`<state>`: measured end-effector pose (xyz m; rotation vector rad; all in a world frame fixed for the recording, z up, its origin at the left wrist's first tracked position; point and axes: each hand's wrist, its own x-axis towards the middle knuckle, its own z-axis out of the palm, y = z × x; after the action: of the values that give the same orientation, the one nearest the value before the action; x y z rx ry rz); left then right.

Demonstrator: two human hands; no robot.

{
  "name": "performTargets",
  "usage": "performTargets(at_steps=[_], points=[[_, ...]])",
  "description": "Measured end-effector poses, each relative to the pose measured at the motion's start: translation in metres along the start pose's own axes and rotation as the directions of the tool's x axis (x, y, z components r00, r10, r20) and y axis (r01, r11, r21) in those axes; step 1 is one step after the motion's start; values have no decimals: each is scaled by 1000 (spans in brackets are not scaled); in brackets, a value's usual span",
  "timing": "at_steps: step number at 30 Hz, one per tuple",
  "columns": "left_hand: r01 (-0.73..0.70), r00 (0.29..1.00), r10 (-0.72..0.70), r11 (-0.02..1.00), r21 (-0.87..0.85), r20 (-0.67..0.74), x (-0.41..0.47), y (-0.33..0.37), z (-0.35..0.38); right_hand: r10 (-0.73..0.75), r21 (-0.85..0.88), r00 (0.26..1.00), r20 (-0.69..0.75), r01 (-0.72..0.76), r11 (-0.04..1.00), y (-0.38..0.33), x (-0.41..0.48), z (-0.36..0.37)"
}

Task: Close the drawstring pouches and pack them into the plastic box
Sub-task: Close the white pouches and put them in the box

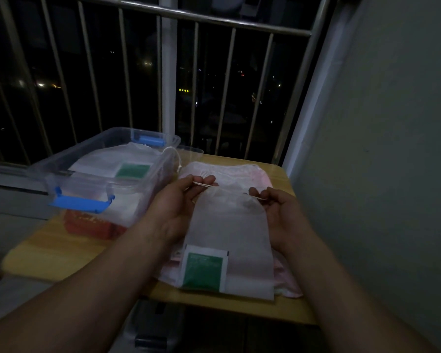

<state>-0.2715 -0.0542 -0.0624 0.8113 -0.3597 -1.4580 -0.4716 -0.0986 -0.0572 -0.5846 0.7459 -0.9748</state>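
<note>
A white drawstring pouch [229, 240] with a green label [203, 271] lies on the small wooden table [285, 309], its mouth gathered at the top. My left hand [178, 200] pinches the left drawstring, and my right hand [278, 212] pinches the right one, both cords pulled sideways. Under it lie more pale pink pouches [229, 171]. A clear plastic box [69, 161] with blue latches stands at the table's left and holds a white pouch with a green label [133, 170].
A red item [89, 225] shows through the box's lower wall. A metal railing [168, 72] with dark night behind runs along the far side. A pale wall [379, 149] closes in on the right. The table's front edge is close to me.
</note>
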Motion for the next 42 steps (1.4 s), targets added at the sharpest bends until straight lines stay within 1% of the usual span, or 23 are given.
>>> performTargets(at_steps=[4,5,7,9,11,12,13,14,16,18,19,21,23,25,27,28,29,31,33,35,37,40,42], points=[[-42,999,43,994,-99,6,2,1,1,-52,130,999,0,52,990,-3,2,-1],[-56,998,57,991,-123,5,4,1,1,-74,139,997,-13,75,987,-5,3,-1],[-66,998,67,985,-158,2,6,1,0,-108,89,993,-41,111,990,-7,4,0],[-86,996,86,995,-58,-11,5,2,-1,-100,18,993,-63,102,995,-5,4,2],[-176,984,178,970,169,2,2,0,1,-92,-62,993,-69,87,994,-2,3,6],[-239,970,242,920,311,30,-1,-2,4,-106,-123,993,-61,98,988,-2,3,7],[-290,954,291,839,459,72,-3,-4,6,-130,-186,990,-47,119,975,-3,4,7],[-321,942,313,737,594,121,-6,-6,7,-162,-247,986,-26,151,957,-5,4,6],[-359,927,287,493,792,241,-10,-8,9,-244,-402,969,29,235,885,-12,3,3],[-406,907,234,266,874,350,-15,-10,10,-299,-551,949,95,300,779,-17,2,3],[-432,894,221,183,883,391,-16,-11,12,-307,-590,943,127,320,741,-18,1,6],[-466,874,204,96,880,440,-17,-16,16,-308,-611,933,184,354,708,-16,0,12],[-477,868,199,80,875,455,-17,-19,17,-295,-641,930,220,366,674,-12,-2,17],[-474,871,207,113,873,445,-16,-21,17,-282,-618,935,214,353,702,-7,-2,19],[-438,891,221,185,880,397,-14,-21,17,-290,-570,947,140,317,758,-2,0,19],[-415,902,230,233,879,365,-12,-21,17,-292,-589,951,99,292,753,0,0,18],[-394,912,244,288,873,331,-11,-22,17,-286,-638,956,72,264,723,2,0,16],[-375,918,275,360,854,287,-10,-21,16,-249,-724,964,95,238,648,6,-1,12],[-388,908,307,362,847,284,-9,-22,17,-206,-782,966,157,249,572,9,-5,11],[-412,892,340,342,845,297,-8,-23,17,-207,-811,962,176,261,524,12,-6,10],[-435,877,364,320,842,315,-9,-23,18,-207,-805,963,174,260,533,14,-6,10],[-467,849,398,253,847,349,-10,-23,19,-177,-798,970,166,238,553,17,-7,11],[-481,836,413,239,843,360,-10,-23,19,-139,-771,978,152,206,603,17,-6,11]])
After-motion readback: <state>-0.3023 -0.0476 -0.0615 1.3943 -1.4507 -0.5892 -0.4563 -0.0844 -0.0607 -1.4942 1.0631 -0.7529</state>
